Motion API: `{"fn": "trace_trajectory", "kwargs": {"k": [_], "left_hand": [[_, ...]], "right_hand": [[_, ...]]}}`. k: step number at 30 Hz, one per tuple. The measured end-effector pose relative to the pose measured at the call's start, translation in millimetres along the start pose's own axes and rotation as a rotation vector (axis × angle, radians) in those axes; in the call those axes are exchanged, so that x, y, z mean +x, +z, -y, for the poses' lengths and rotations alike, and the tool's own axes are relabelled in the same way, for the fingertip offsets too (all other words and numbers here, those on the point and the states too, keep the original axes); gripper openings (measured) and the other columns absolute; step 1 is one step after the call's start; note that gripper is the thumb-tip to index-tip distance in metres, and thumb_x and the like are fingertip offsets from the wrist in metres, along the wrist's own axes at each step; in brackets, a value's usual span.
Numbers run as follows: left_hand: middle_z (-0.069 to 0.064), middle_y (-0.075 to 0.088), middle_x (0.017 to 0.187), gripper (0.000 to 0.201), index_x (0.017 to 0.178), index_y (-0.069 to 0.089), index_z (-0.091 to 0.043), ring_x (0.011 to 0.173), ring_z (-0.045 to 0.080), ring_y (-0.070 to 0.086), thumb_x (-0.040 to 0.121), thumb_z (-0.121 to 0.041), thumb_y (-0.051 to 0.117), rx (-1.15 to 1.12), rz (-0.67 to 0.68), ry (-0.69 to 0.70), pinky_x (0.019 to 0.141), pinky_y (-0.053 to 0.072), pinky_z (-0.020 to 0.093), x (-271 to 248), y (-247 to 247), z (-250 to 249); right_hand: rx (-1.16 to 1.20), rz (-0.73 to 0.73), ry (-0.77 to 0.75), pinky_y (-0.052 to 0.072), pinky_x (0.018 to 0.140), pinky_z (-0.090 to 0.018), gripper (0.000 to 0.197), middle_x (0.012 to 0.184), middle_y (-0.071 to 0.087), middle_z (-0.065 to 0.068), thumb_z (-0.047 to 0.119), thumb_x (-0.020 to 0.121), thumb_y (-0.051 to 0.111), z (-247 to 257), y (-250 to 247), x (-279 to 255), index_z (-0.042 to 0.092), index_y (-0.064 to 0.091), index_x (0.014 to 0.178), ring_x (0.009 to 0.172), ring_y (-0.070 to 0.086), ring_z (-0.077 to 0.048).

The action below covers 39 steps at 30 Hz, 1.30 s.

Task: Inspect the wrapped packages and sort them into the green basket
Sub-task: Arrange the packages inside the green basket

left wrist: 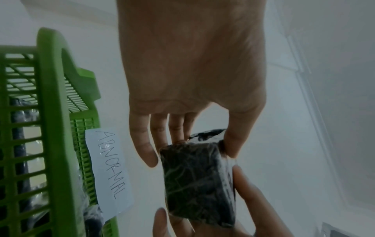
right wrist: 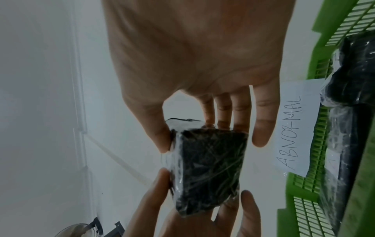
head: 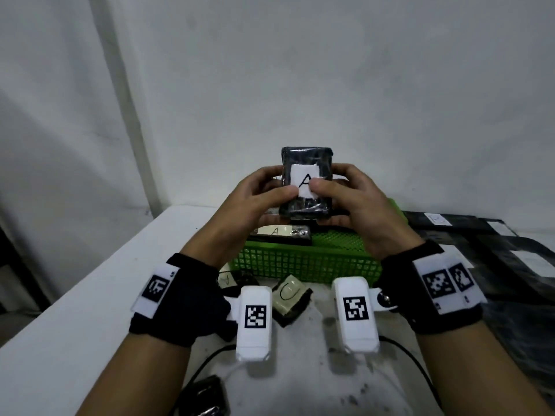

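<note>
A small black package wrapped in clear film, with a white label marked "A", is held upright above the green basket. My left hand pinches its left side, thumb on the label and fingers behind. My right hand pinches the right side the same way. The left wrist view shows the package from below between my left hand and the other hand's fingers. In the right wrist view the package sits under my right hand. Another package labelled "A" lies in the basket.
A paper sign reading "ABNORMAL" hangs on the basket's wall. A package marked "U" and another small one lie on the white table in front of the basket. Large black wrapped packages are piled at the right. Cables cross the near table.
</note>
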<state>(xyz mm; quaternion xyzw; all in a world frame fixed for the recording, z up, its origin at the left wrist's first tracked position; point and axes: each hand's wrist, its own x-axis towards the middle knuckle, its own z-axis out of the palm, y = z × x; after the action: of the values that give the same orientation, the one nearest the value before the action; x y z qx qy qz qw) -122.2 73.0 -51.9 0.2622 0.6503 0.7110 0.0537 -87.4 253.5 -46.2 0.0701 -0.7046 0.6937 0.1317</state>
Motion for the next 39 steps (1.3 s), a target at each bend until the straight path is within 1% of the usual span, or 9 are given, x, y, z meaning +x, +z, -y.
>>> {"fn": "trace_trajectory", "kwargs": {"k": [7, 11, 15, 19, 23, 26, 30, 33, 39], "left_hand": [[0.021, 0.066, 0.119, 0.031, 0.123, 0.063, -0.008, 0.090, 0.015, 0.069, 0.092, -0.006, 0.064, 0.141, -0.036, 0.072, 0.073, 0.058, 0.032, 0, 9, -4], [0.011, 0.068, 0.109, 0.038, 0.124, 0.063, -0.010, 0.092, 0.014, 0.069, 0.088, -0.017, 0.071, 0.114, -0.002, 0.076, 0.078, 0.057, 0.035, 1, 7, -3], [0.004, 0.069, 0.113, 0.038, 0.128, 0.059, -0.014, 0.096, 0.014, 0.069, 0.094, -0.030, 0.058, 0.035, 0.012, 0.075, 0.076, 0.056, 0.029, 2, 11, -8], [0.007, 0.067, 0.120, 0.030, 0.127, 0.058, -0.018, 0.099, 0.017, 0.070, 0.100, -0.006, 0.050, 0.039, -0.054, 0.144, 0.076, 0.057, 0.027, 3, 15, -6], [0.002, 0.067, 0.122, 0.029, 0.121, 0.063, -0.021, 0.097, 0.012, 0.069, 0.100, -0.004, 0.051, 0.108, -0.027, 0.191, 0.072, 0.056, 0.027, 3, 19, -4], [-0.008, 0.070, 0.115, 0.028, 0.120, 0.063, -0.024, 0.092, 0.006, 0.066, 0.101, -0.008, 0.051, 0.136, -0.043, 0.190, 0.076, 0.055, 0.029, 4, 20, -4], [-0.007, 0.071, 0.104, 0.031, 0.131, 0.056, -0.021, 0.093, 0.006, 0.068, 0.100, -0.016, 0.055, 0.094, -0.055, 0.123, 0.078, 0.055, 0.029, 4, 20, -1], [0.002, 0.072, 0.108, 0.032, 0.129, 0.057, -0.016, 0.102, 0.017, 0.071, 0.097, -0.017, 0.060, 0.075, -0.029, 0.076, 0.078, 0.058, 0.031, 3, 20, 0], [0.006, 0.076, 0.101, 0.033, 0.115, 0.052, -0.015, 0.093, 0.024, 0.075, 0.089, -0.021, 0.071, 0.077, -0.085, 0.105, 0.079, 0.061, 0.045, 1, 18, 0]], "right_hand": [[-0.143, -0.127, -0.137, 0.063, 0.075, -0.042, 0.048, 0.108, 0.075, -0.007, 0.029, 0.082, 0.079, -8, 3, -3, 0.018, 0.057, 0.123, 0.086, 0.077, -0.020], [-0.078, -0.080, -0.088, 0.062, 0.082, -0.042, 0.049, 0.109, 0.076, -0.004, 0.027, 0.084, 0.079, -6, -6, -4, 0.019, 0.057, 0.127, 0.090, 0.076, -0.017], [-0.134, -0.197, -0.152, 0.061, 0.080, -0.039, 0.042, 0.115, 0.071, 0.004, 0.033, 0.083, 0.079, -3, -9, -4, 0.025, 0.058, 0.119, 0.094, 0.073, -0.012], [-0.126, -0.118, -0.094, 0.061, 0.085, -0.042, 0.039, 0.112, 0.072, 0.007, 0.044, 0.090, 0.070, 0, -9, -7, 0.025, 0.060, 0.123, 0.100, 0.072, -0.010], [-0.077, -0.161, -0.080, 0.061, 0.086, -0.047, 0.034, 0.103, 0.076, 0.001, 0.026, 0.090, 0.073, -3, -10, -6, 0.017, 0.061, 0.119, 0.091, 0.075, -0.013], [-0.088, -0.209, -0.109, 0.062, 0.080, -0.042, 0.022, 0.083, 0.078, 0.005, 0.018, 0.093, 0.065, -3, -11, -4, 0.012, 0.064, 0.115, 0.080, 0.076, -0.012], [-0.075, -0.139, -0.082, 0.063, 0.077, -0.040, 0.022, 0.090, 0.078, -0.003, 0.015, 0.096, 0.061, 0, -14, -5, 0.008, 0.066, 0.116, 0.085, 0.076, -0.019], [-0.004, -0.028, 0.011, 0.064, 0.074, -0.036, 0.025, 0.099, 0.077, -0.009, 0.011, 0.097, 0.061, 2, -16, -7, 0.007, 0.064, 0.121, 0.089, 0.076, -0.023], [-0.038, -0.061, -0.033, 0.061, 0.070, -0.028, 0.028, 0.099, 0.074, 0.008, 0.031, 0.093, 0.068, 3, -22, -8, 0.018, 0.064, 0.118, 0.089, 0.073, -0.010]]}}
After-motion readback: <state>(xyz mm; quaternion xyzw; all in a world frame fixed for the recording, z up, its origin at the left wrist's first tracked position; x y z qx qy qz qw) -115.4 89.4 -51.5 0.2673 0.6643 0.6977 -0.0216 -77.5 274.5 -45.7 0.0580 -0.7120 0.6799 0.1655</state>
